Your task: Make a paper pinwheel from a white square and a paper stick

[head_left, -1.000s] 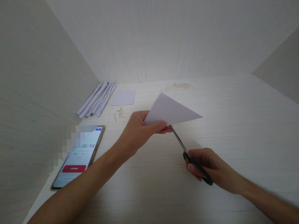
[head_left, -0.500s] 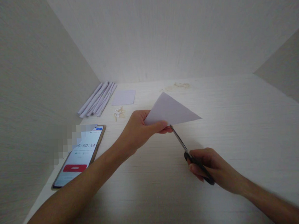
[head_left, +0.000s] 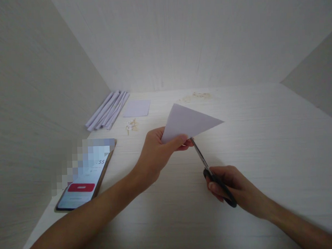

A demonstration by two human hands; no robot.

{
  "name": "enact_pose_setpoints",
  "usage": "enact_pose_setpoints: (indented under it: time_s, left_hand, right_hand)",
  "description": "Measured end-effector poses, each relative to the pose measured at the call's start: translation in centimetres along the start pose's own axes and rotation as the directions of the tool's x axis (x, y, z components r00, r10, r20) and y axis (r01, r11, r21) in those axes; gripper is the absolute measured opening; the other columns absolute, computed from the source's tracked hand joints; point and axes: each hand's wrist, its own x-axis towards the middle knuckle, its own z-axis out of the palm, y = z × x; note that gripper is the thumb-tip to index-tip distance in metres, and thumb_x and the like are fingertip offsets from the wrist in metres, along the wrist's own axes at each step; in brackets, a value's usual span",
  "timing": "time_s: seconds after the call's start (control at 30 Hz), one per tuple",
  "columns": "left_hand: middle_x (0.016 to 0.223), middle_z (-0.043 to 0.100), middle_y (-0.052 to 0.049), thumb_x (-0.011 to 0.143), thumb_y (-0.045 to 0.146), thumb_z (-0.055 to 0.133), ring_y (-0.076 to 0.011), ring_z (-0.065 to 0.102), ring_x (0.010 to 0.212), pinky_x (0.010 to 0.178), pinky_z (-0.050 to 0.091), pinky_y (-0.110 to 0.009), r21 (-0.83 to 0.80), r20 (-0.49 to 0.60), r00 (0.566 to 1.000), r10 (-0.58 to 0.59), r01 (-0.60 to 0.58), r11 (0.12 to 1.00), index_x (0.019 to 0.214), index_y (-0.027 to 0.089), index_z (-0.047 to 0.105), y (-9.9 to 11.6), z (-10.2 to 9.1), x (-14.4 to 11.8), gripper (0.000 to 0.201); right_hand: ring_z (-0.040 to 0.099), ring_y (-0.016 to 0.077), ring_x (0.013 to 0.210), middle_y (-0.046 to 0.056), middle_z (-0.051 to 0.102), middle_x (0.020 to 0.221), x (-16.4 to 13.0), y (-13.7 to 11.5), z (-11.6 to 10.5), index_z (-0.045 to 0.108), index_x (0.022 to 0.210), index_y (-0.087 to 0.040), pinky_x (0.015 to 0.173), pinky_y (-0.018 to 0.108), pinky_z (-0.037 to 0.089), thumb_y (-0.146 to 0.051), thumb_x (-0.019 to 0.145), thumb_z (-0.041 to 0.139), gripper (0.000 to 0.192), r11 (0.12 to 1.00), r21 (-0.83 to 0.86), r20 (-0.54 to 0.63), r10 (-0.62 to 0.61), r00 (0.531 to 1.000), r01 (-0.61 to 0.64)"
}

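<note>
Between its thumb and fingers, my left hand [head_left: 158, 153] pinches a white triangular sheet of paper [head_left: 189, 120] above the table. The paper's long point faces right. My right hand [head_left: 233, 184] grips a pair of scissors [head_left: 204, 163] by its black handles. The metal blades look closed together and point up and left. Their tips meet the paper's lower edge, close beside my left fingertips; part of the tips is hidden behind the paper or fingers.
Several rolled paper tubes [head_left: 108, 111] lie at the back left, beside a flat square of paper [head_left: 137, 108]. Small pale scraps [head_left: 132, 126] sit in front of it, and more bits [head_left: 201, 95] lie by the back wall. A phone [head_left: 82, 187] with a timer rests at left.
The paper has turned slightly counterclockwise in my left hand, its right point rising. The scissors stay near its lower edge with little movement.
</note>
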Motion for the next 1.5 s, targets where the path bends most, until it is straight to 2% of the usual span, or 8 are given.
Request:
enact_pose_setpoints:
  time_s: [0.3, 0.6, 1.17, 1.5]
  left_hand:
    - [0.068, 0.066, -0.004, 0.066, 0.026, 0.061, -0.0128, 0.061, 0.065, 0.061, 0.049, -0.023, -0.02, -0.13, 0.991, 0.03, -0.032, 0.999, 0.07, 0.012, 0.064, -0.8, 0.9, -0.6, 0.015]
    - [0.069, 0.066, -0.004, 0.068, 0.029, 0.059, -0.013, 0.061, 0.065, 0.061, 0.05, -0.024, 0.02, -0.213, 0.973, 0.093, -0.091, 0.996, 0.073, 0.012, 0.064, -1.5, 1.2, -0.7, 0.018]
    - [0.071, 0.066, -0.003, 0.069, 0.028, 0.059, -0.012, 0.06, 0.066, 0.065, 0.051, -0.025, -0.022, -0.297, 0.947, 0.125, -0.138, 0.99, 0.074, 0.013, 0.064, -2.7, 1.8, -0.9, 0.017]
    - [0.071, 0.066, -0.003, 0.068, 0.028, 0.059, -0.0121, 0.06, 0.066, 0.065, 0.05, -0.025, -0.022, -0.302, 0.946, 0.116, -0.129, 0.991, 0.074, 0.012, 0.064, -2.8, 1.8, -0.8, 0.017]
  right_hand:
    - [0.031, 0.0061, 0.044, -0.005, 0.036, 0.049, 0.1, -0.3, 0.4, 0.04, 0.055, -0.017, 0.04, 0.02, 0.023, -0.044, 0.075, 0.05, 0.035, 0.999, -0.032, -0.047, 0.015, 0.999, -0.017]
    - [0.028, 0.006, 0.043, -0.006, 0.031, 0.048, 0.2, 0.0, 0.6, 0.035, 0.053, -0.018, 0.039, 0.021, 0.021, -0.047, 0.073, 0.052, 0.039, 0.997, -0.062, -0.083, 0.032, 0.996, -0.037]
    - [0.028, 0.0072, 0.044, -0.006, 0.03, 0.048, 0.4, 0.2, 1.4, 0.036, 0.054, -0.019, 0.04, 0.022, 0.022, -0.046, 0.074, 0.049, 0.036, 0.992, -0.107, -0.153, 0.045, 0.987, -0.061]
    - [0.027, 0.0071, 0.044, -0.006, 0.028, 0.048, 0.4, 0.3, 1.5, 0.036, 0.053, -0.019, 0.04, 0.022, 0.021, -0.047, 0.073, 0.05, 0.037, 0.993, -0.095, -0.179, 0.054, 0.982, -0.072]
